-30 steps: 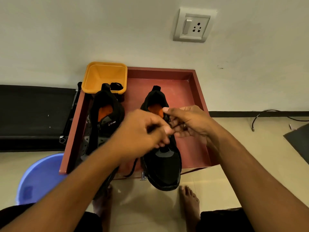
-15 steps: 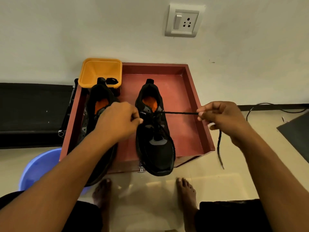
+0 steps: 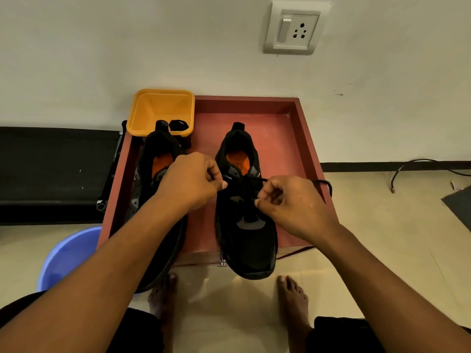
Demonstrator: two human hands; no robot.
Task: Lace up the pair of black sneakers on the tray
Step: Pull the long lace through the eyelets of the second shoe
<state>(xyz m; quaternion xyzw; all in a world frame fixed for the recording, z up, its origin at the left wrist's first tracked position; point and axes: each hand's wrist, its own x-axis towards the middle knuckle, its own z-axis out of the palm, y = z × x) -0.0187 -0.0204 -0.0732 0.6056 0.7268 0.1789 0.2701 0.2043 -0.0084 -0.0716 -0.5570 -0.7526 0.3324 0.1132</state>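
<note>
The thin black shoelace (image 3: 323,183) could be slipping back through the top eyelets if either pinch is loosening. A hard tug could also be dragging the black mesh sneaker (image 3: 244,238) off the red wooden tray (image 3: 308,138), since its toe is overhanging the tray's near edge. The left hand (image 3: 188,182), over the tray's middle, is pinching its curled fingers (image 3: 224,185) together, apparently on one lace end. The right hand (image 3: 293,202), over the tray's right half, is gripping the lace in bent fingers (image 3: 262,200), its slack trailing past the tray's right rim. The second black sneaker (image 3: 163,143) is waiting on the tray's left side.
</note>
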